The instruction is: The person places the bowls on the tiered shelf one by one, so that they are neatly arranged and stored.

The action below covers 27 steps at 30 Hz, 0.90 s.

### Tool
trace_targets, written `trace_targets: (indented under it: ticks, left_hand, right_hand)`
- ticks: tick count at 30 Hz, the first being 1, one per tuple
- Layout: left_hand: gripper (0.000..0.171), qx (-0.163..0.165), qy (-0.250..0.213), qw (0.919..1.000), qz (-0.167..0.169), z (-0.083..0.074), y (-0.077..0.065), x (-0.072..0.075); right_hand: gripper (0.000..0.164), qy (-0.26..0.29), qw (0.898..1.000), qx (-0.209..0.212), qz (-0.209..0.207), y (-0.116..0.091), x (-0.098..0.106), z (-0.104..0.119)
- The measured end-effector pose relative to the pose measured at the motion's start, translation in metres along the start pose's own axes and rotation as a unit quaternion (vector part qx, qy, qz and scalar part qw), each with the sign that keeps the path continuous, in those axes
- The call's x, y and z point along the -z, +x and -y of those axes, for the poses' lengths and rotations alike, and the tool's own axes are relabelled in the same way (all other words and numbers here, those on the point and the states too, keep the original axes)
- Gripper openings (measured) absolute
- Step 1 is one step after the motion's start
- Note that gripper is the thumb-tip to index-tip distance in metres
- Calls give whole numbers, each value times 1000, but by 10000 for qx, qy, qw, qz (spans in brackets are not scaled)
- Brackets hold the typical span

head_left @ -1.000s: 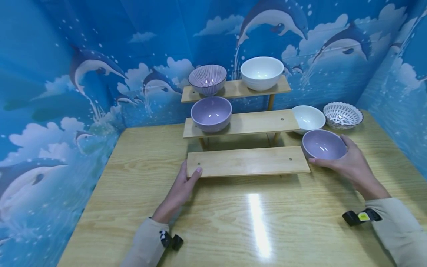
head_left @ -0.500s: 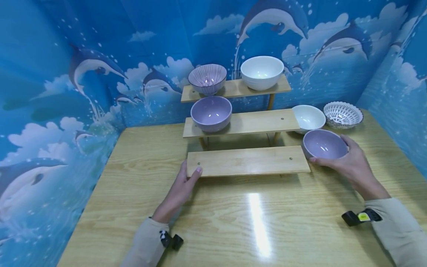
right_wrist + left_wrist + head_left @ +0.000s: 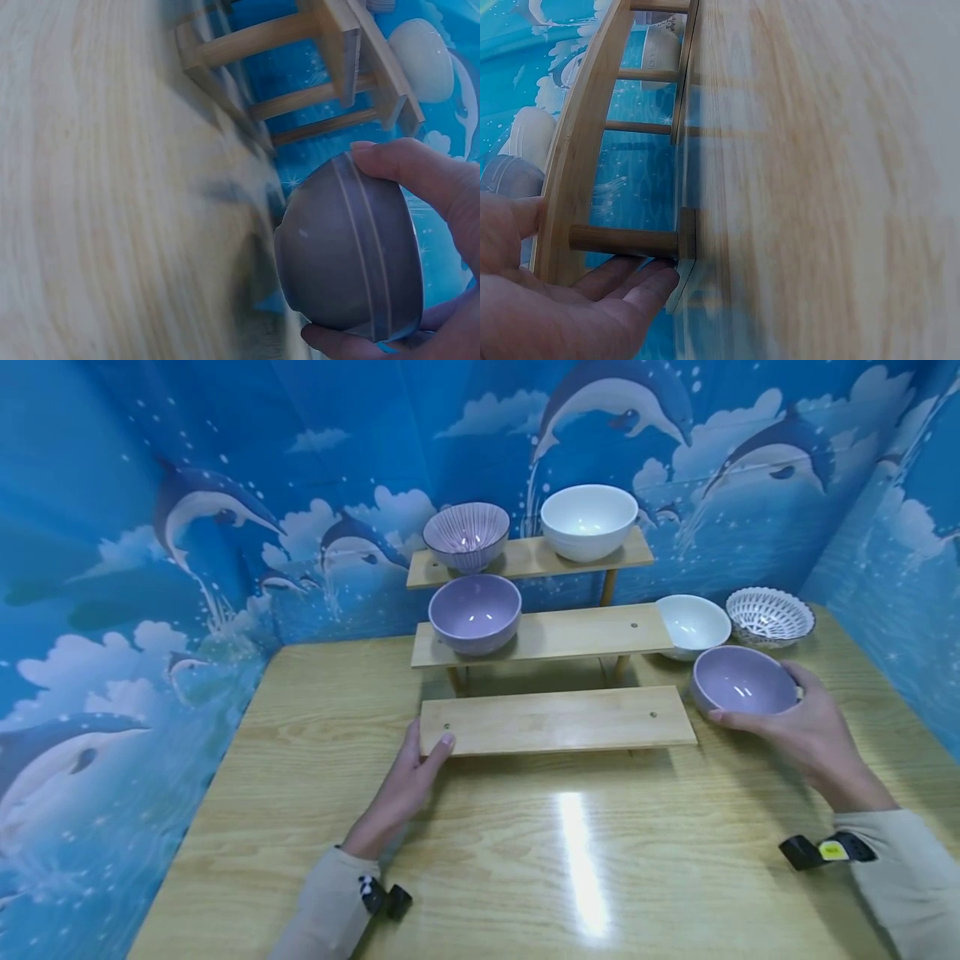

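A plain purple bowl (image 3: 742, 683) is in my right hand (image 3: 817, 743), just right of the lowest step of a three-tier wooden shelf (image 3: 555, 723). The thumb is on the bowl's near side and the fingers reach round behind it. The right wrist view shows the bowl's outside (image 3: 349, 255) between thumb and fingers, close over the table. My left hand (image 3: 405, 785) grips the lowest step's left end, thumb on top. In the left wrist view, its fingers (image 3: 649, 289) curl under the board beside a round leg (image 3: 622, 241).
A second purple bowl (image 3: 475, 618) stands on the middle step. The top step bears a striped bowl (image 3: 467, 537) and a white bowl (image 3: 588, 527). Another white bowl (image 3: 693, 627) and a lattice-patterned bowl (image 3: 770, 617) stand on the table (image 3: 480, 860) behind the held bowl.
My right hand and the purple bowl have shifted slightly right, away from the lowest step's end. The left hand stays on the shelf.
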<state>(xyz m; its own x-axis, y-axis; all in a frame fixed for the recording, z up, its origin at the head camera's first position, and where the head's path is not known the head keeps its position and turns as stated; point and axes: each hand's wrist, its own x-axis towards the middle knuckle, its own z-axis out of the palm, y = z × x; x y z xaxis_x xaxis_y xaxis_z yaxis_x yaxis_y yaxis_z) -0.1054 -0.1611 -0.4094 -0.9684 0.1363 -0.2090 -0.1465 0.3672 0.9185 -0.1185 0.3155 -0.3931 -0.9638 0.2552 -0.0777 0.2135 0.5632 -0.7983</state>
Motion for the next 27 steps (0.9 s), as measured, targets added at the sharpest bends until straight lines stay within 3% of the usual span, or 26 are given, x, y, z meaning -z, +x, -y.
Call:
trace_targets:
  ticks: [14, 27]
  left_hand:
    - [83, -1, -70, 10000, 15, 0, 0, 1]
    - [84, 15, -76, 10000, -36, 1, -1, 0]
  right_hand:
    - [119, 452, 9986, 246, -142, -9, 11, 11]
    - [118, 308, 9986, 329, -259, -16, 18, 30]
